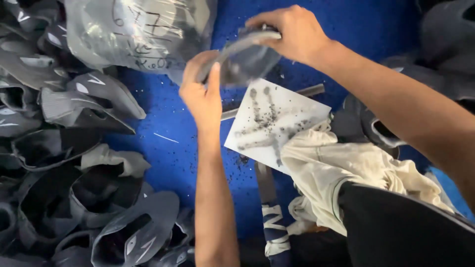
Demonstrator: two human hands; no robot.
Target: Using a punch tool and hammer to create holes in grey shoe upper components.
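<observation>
Both arms are extended forward; the left hand [200,94] and right hand [292,32] are closed in grips above the white sheet [292,113].

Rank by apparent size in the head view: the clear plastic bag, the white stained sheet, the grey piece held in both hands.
1. Clear plastic bag, cut off by the frame's top.
2. White stained sheet, partly under the cream cloth.
3. Grey piece, held by the left hand and right hand; nearer the camera, so unsure.

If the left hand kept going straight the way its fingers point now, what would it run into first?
The left hand points up the picture and already grips the grey shoe piece, which the right hand also holds. Beyond that, probably the clear plastic bag of grey parts, though depth is unclear.
</observation>
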